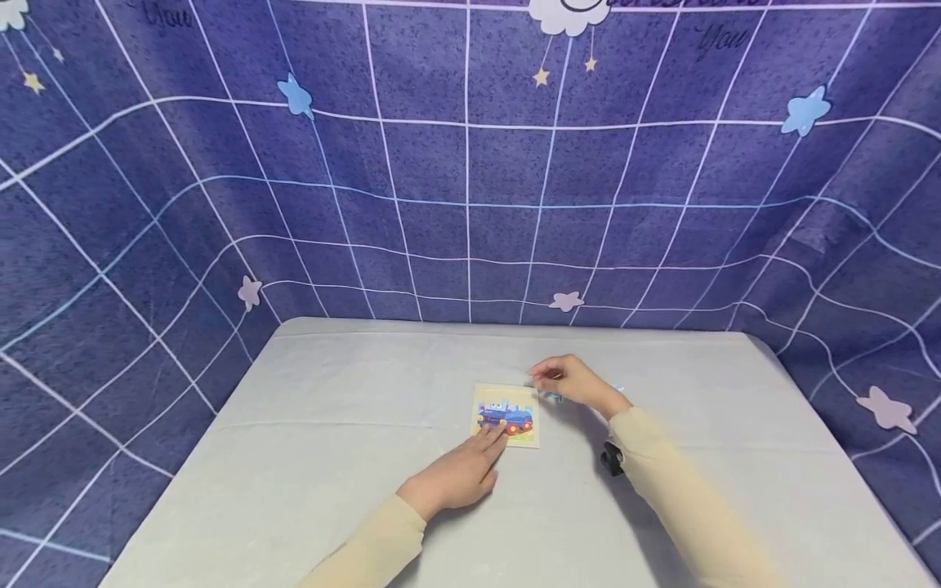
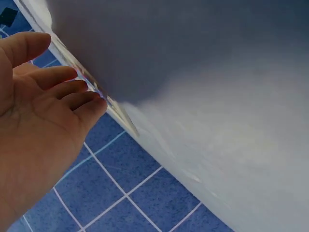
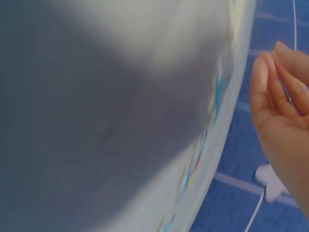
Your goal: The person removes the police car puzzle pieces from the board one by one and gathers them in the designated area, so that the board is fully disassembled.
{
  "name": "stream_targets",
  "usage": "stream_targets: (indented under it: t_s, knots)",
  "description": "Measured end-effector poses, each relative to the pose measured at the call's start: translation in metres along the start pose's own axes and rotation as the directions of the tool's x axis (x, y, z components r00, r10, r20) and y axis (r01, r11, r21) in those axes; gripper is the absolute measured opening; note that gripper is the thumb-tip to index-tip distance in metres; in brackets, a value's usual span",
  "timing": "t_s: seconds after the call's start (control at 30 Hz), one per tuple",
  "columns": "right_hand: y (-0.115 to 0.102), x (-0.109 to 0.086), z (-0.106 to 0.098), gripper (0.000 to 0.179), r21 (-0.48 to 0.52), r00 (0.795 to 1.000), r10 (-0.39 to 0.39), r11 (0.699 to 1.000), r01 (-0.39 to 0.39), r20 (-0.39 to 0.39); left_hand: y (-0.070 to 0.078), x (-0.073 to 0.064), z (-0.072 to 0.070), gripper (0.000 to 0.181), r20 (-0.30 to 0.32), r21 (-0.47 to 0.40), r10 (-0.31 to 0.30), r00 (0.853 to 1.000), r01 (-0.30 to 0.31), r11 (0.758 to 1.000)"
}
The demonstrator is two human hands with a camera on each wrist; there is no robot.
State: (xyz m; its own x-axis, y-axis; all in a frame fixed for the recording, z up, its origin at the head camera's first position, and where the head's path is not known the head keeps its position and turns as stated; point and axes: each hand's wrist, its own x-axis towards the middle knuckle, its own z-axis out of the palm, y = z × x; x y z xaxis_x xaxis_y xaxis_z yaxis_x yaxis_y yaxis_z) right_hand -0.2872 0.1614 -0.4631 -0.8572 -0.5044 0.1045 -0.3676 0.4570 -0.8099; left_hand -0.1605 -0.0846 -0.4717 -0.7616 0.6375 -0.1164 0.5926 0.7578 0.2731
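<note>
i see the picture board (image 1: 487,394) lying flat on the pale table (image 1: 331,392), about midway between its left and right edges and well in from the far edge. it looks nearly square; the long axis of its train picture runs left to right. my left hand (image 1: 456,474) is the nearer one: its fingers, almost straight, reach over the board's near edge and rest on the picture. my right hand (image 1: 573,384) is just by the board's far right corner, so from those fingertips the board lies leftward and toward me. the right fingers are bent and narrow, bunched near the thumb; i cannot tell whether they pinch anything. small blue pieces (image 1: 553,397) lie just below that hand, right of the board, partly hidden.
</note>
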Motion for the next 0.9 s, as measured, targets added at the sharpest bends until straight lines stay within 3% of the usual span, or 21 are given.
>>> stream_targets:
  t_s: [0.17,0.3,0.43,0.67,0.9]
  knots:
    - [-0.009,0.011,0.026,0.026,0.026,0.996,-0.044,0.999,0.042,0.084,-0.002,-0.004,0.001,0.053,-0.006,0.006,-0.004,1.0,0.004,1.0]
    - [-0.018,0.017,0.042,0.026,0.048,0.989,-0.03,0.999,0.023,0.144,-0.003,-0.005,0.002,0.052,-0.011,0.01,-0.003,1.0,0.003,1.0]
    - [-0.022,0.02,0.053,0.025,0.011,0.982,-0.038,0.999,0.037,0.186,-0.004,-0.005,0.002,0.052,-0.012,0.007,-0.002,1.0,0.003,1.0]
    - [-0.026,0.022,0.061,0.025,-0.063,0.981,-0.052,0.996,0.064,0.189,-0.003,-0.006,0.0,0.052,-0.012,-0.001,-0.001,1.0,0.001,1.0]
    - [-0.028,0.024,0.063,0.026,-0.075,0.98,-0.009,0.997,0.025,0.198,-0.002,-0.006,-0.002,0.052,-0.01,-0.004,-0.007,1.0,0.007,1.0]
